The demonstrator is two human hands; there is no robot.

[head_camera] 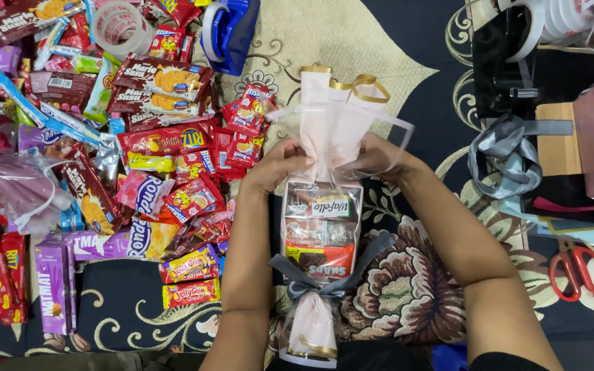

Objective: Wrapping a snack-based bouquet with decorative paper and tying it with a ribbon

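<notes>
I see both forearms reaching forward, left hand [280, 165] and right hand [372, 156] with fingers closed, pinching the crinkly neck of a clear cellophane gift bag [321, 227] of boxed snacks. It lies flat on the patterned floral cloth [407, 288], grey satin ribbon [311, 282] bowed at its near end, snack packets [152, 158] heaped left

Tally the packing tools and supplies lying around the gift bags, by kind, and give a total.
Tape rolls without a holder: 1
Blue tape dispensers: 1
Black tape dispensers: 1
Red-handled scissors: 1
Loose grey ribbon bundles: 1
Total: 5
</notes>
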